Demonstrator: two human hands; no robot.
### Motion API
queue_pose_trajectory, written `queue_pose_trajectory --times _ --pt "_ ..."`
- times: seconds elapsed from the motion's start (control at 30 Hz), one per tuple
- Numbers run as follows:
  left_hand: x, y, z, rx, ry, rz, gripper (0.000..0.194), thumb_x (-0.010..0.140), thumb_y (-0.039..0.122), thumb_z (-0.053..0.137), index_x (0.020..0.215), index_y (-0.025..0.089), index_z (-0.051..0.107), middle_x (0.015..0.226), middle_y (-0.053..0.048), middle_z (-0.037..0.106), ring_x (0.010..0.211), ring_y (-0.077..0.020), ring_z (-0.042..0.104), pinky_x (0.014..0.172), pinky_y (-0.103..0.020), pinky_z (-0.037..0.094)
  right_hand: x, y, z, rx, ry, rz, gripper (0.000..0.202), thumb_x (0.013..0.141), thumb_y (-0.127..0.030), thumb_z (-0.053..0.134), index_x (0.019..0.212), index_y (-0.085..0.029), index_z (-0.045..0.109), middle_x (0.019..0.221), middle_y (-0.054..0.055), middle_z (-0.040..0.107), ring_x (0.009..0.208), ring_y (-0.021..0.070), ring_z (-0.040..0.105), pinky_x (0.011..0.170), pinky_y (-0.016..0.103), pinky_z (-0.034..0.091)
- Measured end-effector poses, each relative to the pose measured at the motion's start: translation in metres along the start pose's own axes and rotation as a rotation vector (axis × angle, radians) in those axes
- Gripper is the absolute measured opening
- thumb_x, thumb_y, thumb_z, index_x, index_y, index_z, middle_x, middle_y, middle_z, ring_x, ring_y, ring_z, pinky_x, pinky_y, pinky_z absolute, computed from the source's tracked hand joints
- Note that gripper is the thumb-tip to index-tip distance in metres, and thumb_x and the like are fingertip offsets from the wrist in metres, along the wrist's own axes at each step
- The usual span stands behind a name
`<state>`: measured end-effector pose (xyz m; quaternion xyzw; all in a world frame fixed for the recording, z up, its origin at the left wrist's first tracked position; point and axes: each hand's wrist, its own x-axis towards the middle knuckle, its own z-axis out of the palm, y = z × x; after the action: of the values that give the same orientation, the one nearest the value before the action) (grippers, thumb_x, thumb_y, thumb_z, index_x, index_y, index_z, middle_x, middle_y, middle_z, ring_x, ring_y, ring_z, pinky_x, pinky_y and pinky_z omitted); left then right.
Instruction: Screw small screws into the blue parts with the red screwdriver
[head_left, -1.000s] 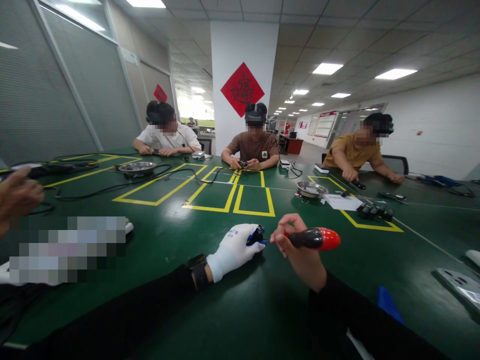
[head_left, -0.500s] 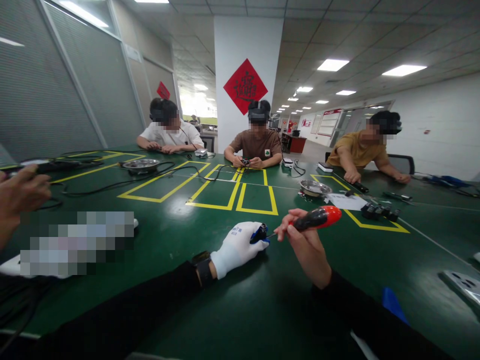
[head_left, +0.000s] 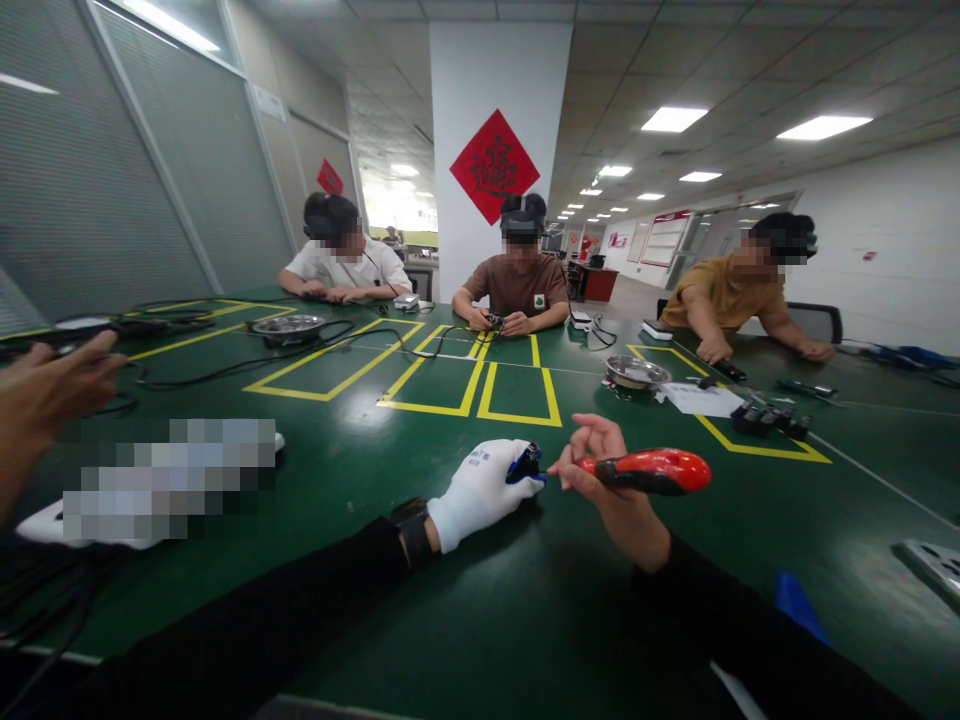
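My left hand (head_left: 487, 488), in a white glove with blue finger parts, is wrapped round a small black part (head_left: 528, 462) above the green table (head_left: 420, 610). To its right my bare right hand (head_left: 604, 480) holds a screwdriver (head_left: 652, 471) with a red and black handle. The handle points right and lies nearly level. Its thin shaft runs left between my fingers toward the black part; whether the tip touches it is too small to tell.
Metal bowls (head_left: 637, 372) stand right of centre and further left. Black parts (head_left: 769, 417) lie near white paper (head_left: 703, 399). A white power strip (head_left: 45, 525) sits at left, below another person's hand (head_left: 60, 385). Three people sit across the table.
The screwdriver handle has swung down from an upward tilt to nearly level, and my right fingers have opened out somewhat. The whole view has shifted slightly. My left hand keeps its grip.
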<state>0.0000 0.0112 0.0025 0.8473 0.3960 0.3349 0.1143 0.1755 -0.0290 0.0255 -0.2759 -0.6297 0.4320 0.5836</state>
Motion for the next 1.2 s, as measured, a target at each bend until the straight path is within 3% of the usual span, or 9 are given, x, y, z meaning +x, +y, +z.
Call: queue_pose_trajectory --times 0.13,0.27,0.47,0.57,0.67,0.8,0.93,1.1,1.2 --pt "0.0 0.002 -0.001 0.0 -0.021 -0.005 0.018 0.08 0.036 0.06 0.089 0.02 0.061 0.085 -0.003 0.064 0.081 -0.0204 0.06 0.075 -0.03 0.045 -0.003 -0.002 -0.003 -0.059 -0.032 0.024 0.016 0.085 -0.034 0.061 0.098 -0.024 0.057 0.073 -0.002 0.054 0.061 0.0128 0.054 0.058 0.029 0.045" --pt "0.0 0.003 -0.001 -0.003 -0.004 -0.005 0.019 0.08 0.035 0.06 0.091 0.02 0.062 0.086 -0.003 0.065 0.082 -0.0206 0.06 0.077 -0.03 0.046 -0.001 0.003 -0.004 0.037 -0.019 0.023 0.02 0.089 -0.041 0.054 0.083 -0.022 0.058 0.054 -0.007 0.042 0.051 0.01 0.041 0.065 0.031 0.043" --pt "0.0 0.005 -0.001 0.0 0.007 -0.029 0.02 0.08 0.036 0.061 0.09 0.02 0.062 0.087 -0.004 0.065 0.084 -0.0213 0.061 0.078 -0.031 0.046 0.006 0.003 0.011 0.277 0.065 -0.034 0.023 0.084 -0.039 0.059 0.102 -0.025 0.057 0.065 -0.006 0.048 0.058 0.0116 0.049 0.072 0.033 0.046" --pt "0.0 0.006 -0.001 -0.009 0.006 -0.029 0.019 0.081 0.036 0.06 0.091 0.021 0.062 0.088 -0.003 0.066 0.085 -0.0209 0.061 0.079 -0.031 0.046 0.005 -0.001 0.011 0.114 0.113 -0.03 0.027 0.086 -0.037 0.057 0.11 -0.025 0.056 0.087 0.001 0.061 0.077 0.0166 0.06 0.082 0.038 0.047" --pt "0.0 0.005 0.0 -0.005 0.015 -0.038 0.021 0.08 0.037 0.06 0.093 0.02 0.062 0.088 -0.004 0.066 0.084 -0.0212 0.061 0.078 -0.031 0.046 0.002 -0.004 0.004 -0.068 0.17 -0.079 0.012 0.085 -0.031 0.061 0.093 -0.022 0.06 0.102 0.006 0.064 0.09 0.0199 0.062 0.089 0.041 0.046" --pt "0.0 0.003 0.001 0.003 0.016 -0.04 0.022 0.079 0.037 0.062 0.093 0.02 0.062 0.088 -0.004 0.066 0.084 -0.0212 0.061 0.08 -0.032 0.046 0.003 -0.002 -0.002 0.045 0.18 -0.096 0.01 0.085 -0.025 0.061 0.083 -0.024 0.051 0.075 -0.004 0.06 0.062 0.0127 0.058 0.079 0.038 0.05" --pt "0.0 0.004 0.0 0.001 0.002 -0.042 0.021 0.08 0.037 0.062 0.094 0.021 0.062 0.088 -0.004 0.066 0.084 -0.021 0.061 0.08 -0.031 0.047 0.005 -0.001 -0.002 0.108 0.169 -0.066 0.017 0.09 -0.03 0.052 0.106 -0.028 0.051 0.077 -0.004 0.054 0.062 0.0125 0.054 0.076 0.037 0.05" --pt "0.0 0.004 -0.002 -0.002 0.008 -0.033 0.022 0.079 0.036 0.063 0.095 0.021 0.062 0.088 -0.003 0.066 0.084 -0.0208 0.061 0.079 -0.031 0.047 0.0 -0.006 -0.008 -0.43 0.173 -0.271 0.01 0.085 -0.028 0.059 0.092 -0.023 0.063 0.101 0.006 0.058 0.098 0.0226 0.056 0.089 0.041 0.044" --pt "0.0 0.002 -0.002 -0.01 0.009 -0.025 0.023 0.079 0.036 0.063 0.097 0.021 0.063 0.089 -0.003 0.066 0.084 -0.0203 0.061 0.08 -0.031 0.047 -0.006 -0.001 -0.011 -0.571 0.179 -0.358 0.004 0.082 -0.023 0.063 0.086 -0.022 0.062 0.088 0.005 0.061 0.084 0.0211 0.06 0.079 0.039 0.047"
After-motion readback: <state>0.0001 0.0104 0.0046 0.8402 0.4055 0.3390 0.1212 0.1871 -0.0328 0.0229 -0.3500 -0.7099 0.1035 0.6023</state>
